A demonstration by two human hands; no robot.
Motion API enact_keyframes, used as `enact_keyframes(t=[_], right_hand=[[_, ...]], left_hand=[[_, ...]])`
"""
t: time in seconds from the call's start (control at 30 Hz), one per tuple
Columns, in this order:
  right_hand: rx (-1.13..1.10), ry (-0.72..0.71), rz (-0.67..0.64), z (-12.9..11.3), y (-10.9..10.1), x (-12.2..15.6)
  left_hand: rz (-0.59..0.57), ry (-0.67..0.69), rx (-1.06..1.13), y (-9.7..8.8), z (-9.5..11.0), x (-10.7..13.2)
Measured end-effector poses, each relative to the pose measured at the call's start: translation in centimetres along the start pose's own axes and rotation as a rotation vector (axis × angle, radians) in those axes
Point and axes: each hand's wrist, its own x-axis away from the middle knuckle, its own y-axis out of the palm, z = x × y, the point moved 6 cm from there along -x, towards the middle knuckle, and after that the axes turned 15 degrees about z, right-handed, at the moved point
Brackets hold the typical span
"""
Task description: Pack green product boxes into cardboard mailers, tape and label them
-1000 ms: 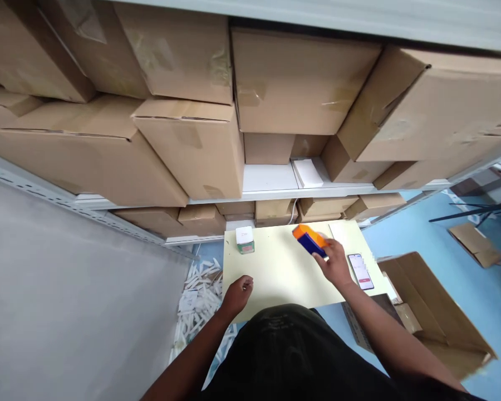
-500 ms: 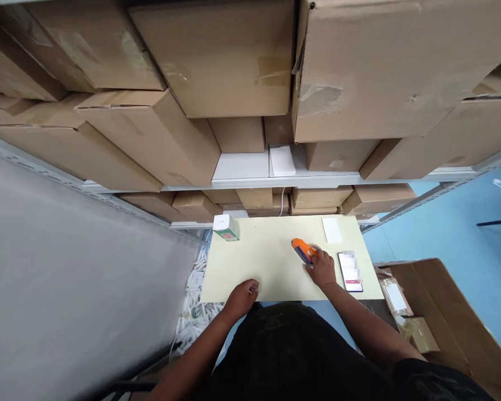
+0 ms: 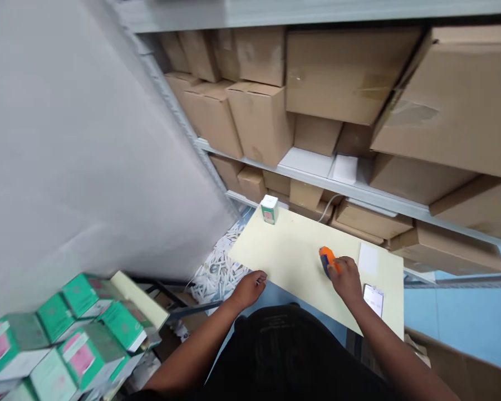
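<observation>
My right hand [image 3: 347,277] is closed round an orange and blue tool [image 3: 326,259] that rests on the pale yellow table [image 3: 292,253]. My left hand [image 3: 250,287] sits at the table's near left edge, its fingers curled in with nothing visible in them. A small green and white box [image 3: 269,209] stands at the table's far left corner. A phone [image 3: 374,299] lies just right of my right hand, and a white card [image 3: 368,259] lies beyond it.
Shelves packed with cardboard boxes [image 3: 342,72] rise behind the table. A grey wall [image 3: 75,156] stands at the left. Several green and white boxes [image 3: 62,340] are stacked at the lower left. White paper scraps [image 3: 217,270] litter the floor by the table.
The view has swung left, bringing the stack of green boxes into sight. My right hand has lowered the orange tool onto the table. My left hand has stayed at the table edge.
</observation>
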Motion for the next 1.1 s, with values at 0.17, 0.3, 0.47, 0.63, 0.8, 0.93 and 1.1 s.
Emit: enact_keyframes(t=[0.17,0.3,0.47,0.63,0.8,0.93,1.1], right_hand=[[-0.126,0.033,-0.034,-6.2,3.0,-0.4],[-0.192,-0.012,-0.123,-12.7,5.5,1.9],[-0.243,-0.147,-0.197,-22.1,9.2,6.6],[-0.357,-0.278,-0.273,-32.4,13.2,12.6],[-0.472,-0.446,-0.428,-40.9,16.0,18.4],[-0.495,-0.546,-0.608,-44.7,17.8,20.9],[-0.499,-0.614,-0.839,-47.9,21.6,22.2]], left_hand=[[0.177,-0.058,0.085,-4.9,-2.3,3.5],[0.282,-0.083,0.105,-9.4,-4.8,8.3],[0.409,-0.139,0.107,-15.6,-9.5,16.6],[0.509,-0.237,0.060,-21.3,-14.6,24.5],[0.616,-0.355,0.111,-24.6,-18.1,29.9],[0.719,-0.417,0.169,-25.4,-20.2,31.8],[0.857,-0.518,0.181,-25.8,-22.0,32.9]])
